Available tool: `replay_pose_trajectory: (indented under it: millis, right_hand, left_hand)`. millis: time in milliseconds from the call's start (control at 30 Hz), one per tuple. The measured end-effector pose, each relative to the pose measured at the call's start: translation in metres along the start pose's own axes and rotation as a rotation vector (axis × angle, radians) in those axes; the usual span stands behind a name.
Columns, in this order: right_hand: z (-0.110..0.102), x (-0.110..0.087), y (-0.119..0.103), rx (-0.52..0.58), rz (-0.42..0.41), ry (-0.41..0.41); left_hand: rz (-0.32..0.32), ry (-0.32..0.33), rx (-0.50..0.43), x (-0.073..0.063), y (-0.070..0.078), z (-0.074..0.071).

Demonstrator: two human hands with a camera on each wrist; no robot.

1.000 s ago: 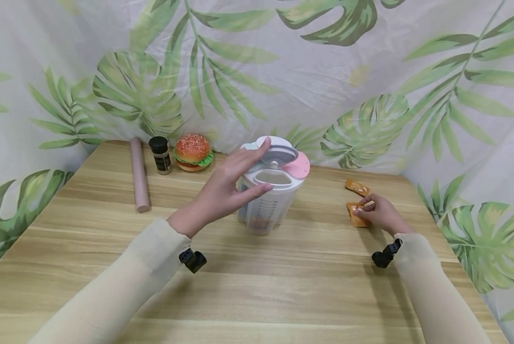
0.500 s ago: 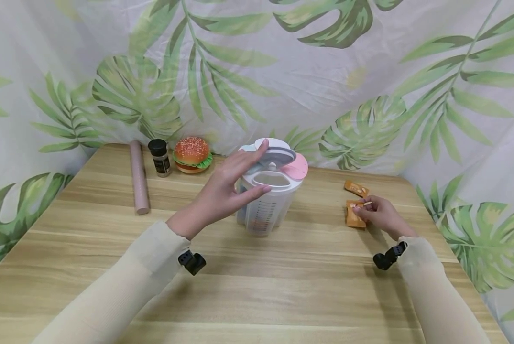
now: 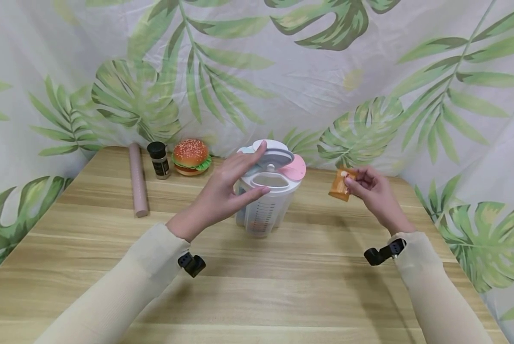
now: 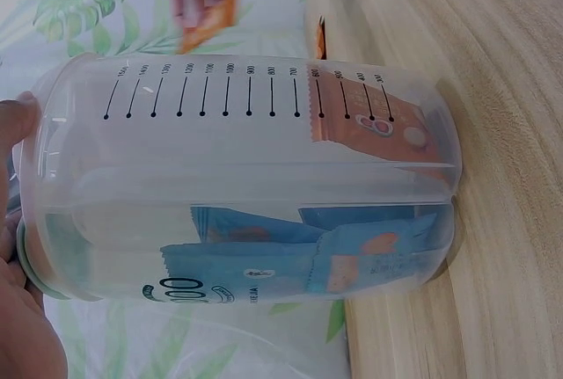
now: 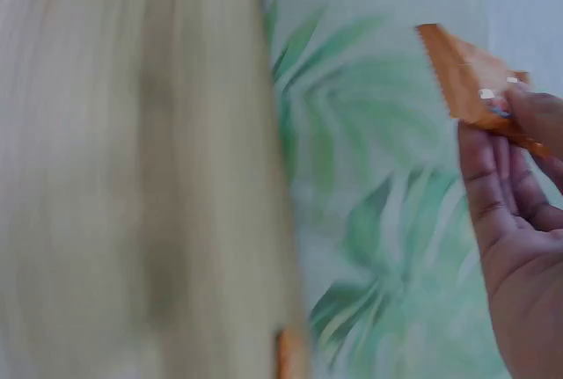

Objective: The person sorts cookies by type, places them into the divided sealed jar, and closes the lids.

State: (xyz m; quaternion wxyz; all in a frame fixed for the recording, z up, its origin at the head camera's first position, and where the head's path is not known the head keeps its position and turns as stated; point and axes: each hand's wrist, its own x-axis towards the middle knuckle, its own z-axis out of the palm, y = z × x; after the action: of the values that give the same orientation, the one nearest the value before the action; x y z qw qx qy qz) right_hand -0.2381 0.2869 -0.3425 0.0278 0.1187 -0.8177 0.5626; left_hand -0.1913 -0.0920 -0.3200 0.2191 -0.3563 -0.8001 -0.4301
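Note:
A clear food storage container (image 3: pixel 266 210) with a several-part lid stands upright mid-table. Its near flap (image 3: pixel 276 157) with a grey seal is raised, showing the opening below. My left hand (image 3: pixel 222 191) holds the container at its lid, thumb along the near rim and fingers by the raised flap. In the left wrist view, an orange packet (image 4: pixel 378 120) lies in one compartment and blue packets (image 4: pixel 255 260) in another. My right hand (image 3: pixel 375 193) pinches an orange snack packet (image 3: pixel 342 184) between thumb and fingers, lifted above the table to the container's right.
Another orange packet (image 5: pixel 284 354) lies on the table, hidden behind the right hand in the head view. At the back left are a toy hamburger (image 3: pixel 191 156), a black-capped seasoning jar (image 3: pixel 158 160) and a long pink cylinder (image 3: pixel 138 181). A leaf-print cloth (image 3: pixel 257 71) hangs behind.
The right hand has picked the nearer orange packet off the table and raised it up and slightly left. The left hand stays at the container's lid.

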Motion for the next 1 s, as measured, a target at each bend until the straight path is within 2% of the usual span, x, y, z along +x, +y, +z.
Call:
replay_pose_trajectory:
  millis: [133,233,300,433,700,1000]
  right_hand:
    - [0.014,-0.002,-0.031,0.077,-0.142,0.056]
    - [0.026,-0.004,-0.053,0.134,-0.239,0.064]
    - [0.034,-0.006,-0.066,0.176,-0.291,0.062]
    - [0.051,-0.009,-0.087,0.185,-0.375,0.072]
    - [0.079,-0.01,-0.112,0.091,-0.518,0.016]
    - [0.103,-0.009,-0.115,-0.02,-0.622,-0.057]
  left_hand:
    - [0.0,0.002,-0.001,0.0,0.0,0.0]
    - [0.002,0.007,0.002,-0.001,0.0,0.001]
    - [0.009,0.013,0.009,-0.001,-0.001,0.002]
    - [0.032,0.03,0.02,-0.001,-0.003,0.004]
    - [0.02,0.018,0.015,0.0,-0.003,0.005]
    - [0.016,0.004,0.018,-0.001,-0.003,0.003]
